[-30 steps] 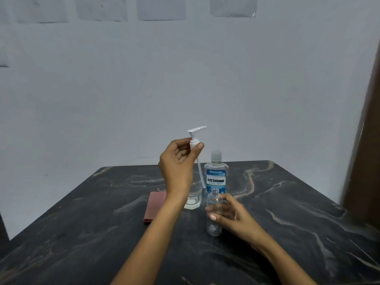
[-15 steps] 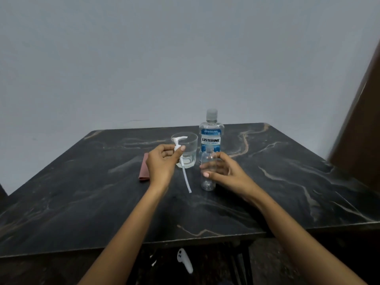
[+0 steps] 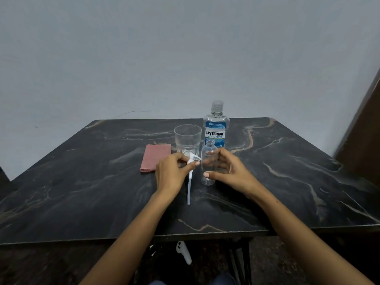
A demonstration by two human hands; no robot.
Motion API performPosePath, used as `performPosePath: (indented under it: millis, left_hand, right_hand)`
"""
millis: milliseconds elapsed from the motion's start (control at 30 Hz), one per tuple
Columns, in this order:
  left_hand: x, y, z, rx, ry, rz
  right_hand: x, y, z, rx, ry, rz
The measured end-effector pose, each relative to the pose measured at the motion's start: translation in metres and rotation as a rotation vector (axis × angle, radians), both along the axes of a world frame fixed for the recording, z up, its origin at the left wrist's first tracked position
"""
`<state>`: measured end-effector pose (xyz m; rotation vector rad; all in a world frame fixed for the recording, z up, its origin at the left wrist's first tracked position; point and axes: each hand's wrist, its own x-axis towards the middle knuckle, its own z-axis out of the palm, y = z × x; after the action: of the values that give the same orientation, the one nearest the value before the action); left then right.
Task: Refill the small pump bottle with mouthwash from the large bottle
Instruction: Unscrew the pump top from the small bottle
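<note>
The small clear bottle (image 3: 208, 179) stands open-necked at the table's middle, with no pump on it. My right hand (image 3: 230, 171) wraps around it, thumb in front and fingers behind. My left hand (image 3: 171, 171) pinches the white pump head (image 3: 193, 159) just left of the bottle; its long dip tube (image 3: 189, 190) slants down toward me and its tip meets the tabletop. Behind the small bottle stands the large Listerine mouthwash bottle (image 3: 216, 133), upright with its cap on.
An empty drinking glass (image 3: 187, 138) stands left of the large bottle, right behind the pump head. A folded pink cloth (image 3: 155, 160) lies left of the glass. The dark marble table (image 3: 82, 192) ends near me. A white object (image 3: 183, 251) hangs below its edge.
My left hand has come down from head height to the tabletop with the pump, left of the small bottle. The right hand stayed on the small bottle. The view has tilted downward.
</note>
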<state>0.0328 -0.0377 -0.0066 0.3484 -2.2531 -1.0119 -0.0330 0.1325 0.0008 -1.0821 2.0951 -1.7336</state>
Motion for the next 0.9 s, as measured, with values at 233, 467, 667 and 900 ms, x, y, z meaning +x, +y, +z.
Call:
performPosePath:
  millis: [233, 467, 667, 900]
  left_hand:
    - [0.0004, 0.0007, -0.0009, -0.195, -0.075, 0.064]
    - [0.0017, -0.0009, -0.0032, -0.334, -0.117, 0.116]
    - [0.0041, -0.0022, -0.0039, -0.327, -0.089, 0.109]
    - [0.0068, -0.0012, -0.0027, -0.253, -0.055, 0.074]
  right_hand:
    - [0.0029, -0.0009, 0.0024, 0.014, 0.019, -0.01]
    - [0.0019, -0.002, -0.0008, 0.029, 0.018, -0.051]
    - [0.0008, -0.0048, -0.0034, 0.051, 0.004, -0.033]
    - [-0.0004, -0.0039, -0.0038, 0.081, 0.014, -0.037]
